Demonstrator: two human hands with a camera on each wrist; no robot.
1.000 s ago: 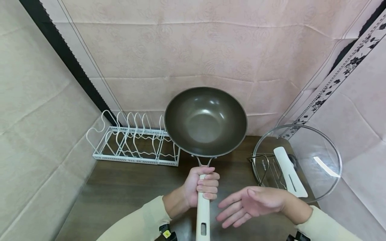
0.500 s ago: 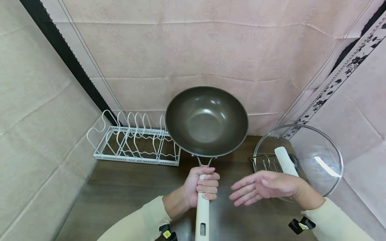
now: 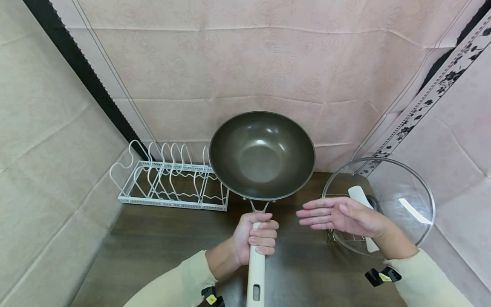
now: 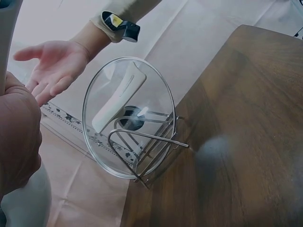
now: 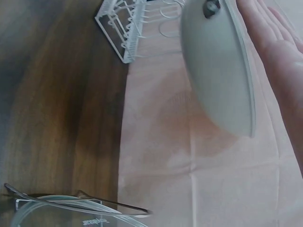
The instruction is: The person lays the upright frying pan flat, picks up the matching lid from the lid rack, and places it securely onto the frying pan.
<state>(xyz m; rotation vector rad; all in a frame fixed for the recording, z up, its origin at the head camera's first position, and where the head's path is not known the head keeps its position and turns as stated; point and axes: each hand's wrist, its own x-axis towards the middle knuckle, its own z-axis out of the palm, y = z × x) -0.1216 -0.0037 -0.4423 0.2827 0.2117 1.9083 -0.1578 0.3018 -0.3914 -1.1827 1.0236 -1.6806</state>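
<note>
My left hand (image 3: 255, 238) grips the cream handle (image 3: 256, 277) of a dark wok (image 3: 262, 154) and holds it up above the wooden table (image 3: 161, 247), its inside facing me. The wok's pale underside (image 5: 215, 71) fills the top of the right wrist view. My right hand (image 3: 339, 215) hovers open and flat, palm up, fingers pointing left, just right of the wok's handle joint and touching nothing. It also shows in the left wrist view as the right hand (image 4: 52, 66), above the glass lid (image 4: 130, 116).
A glass lid (image 3: 399, 200) with a white handle leans in a metal wire stand (image 4: 151, 156) at the right. A white wire rack (image 3: 168, 183) sits at the back left against the cloth backdrop. Cloth walls close in on all sides.
My right hand has risen and moved away from me, from near the wok's handle to beside its rim, in front of the lid. The left hand and wok have stayed put.
</note>
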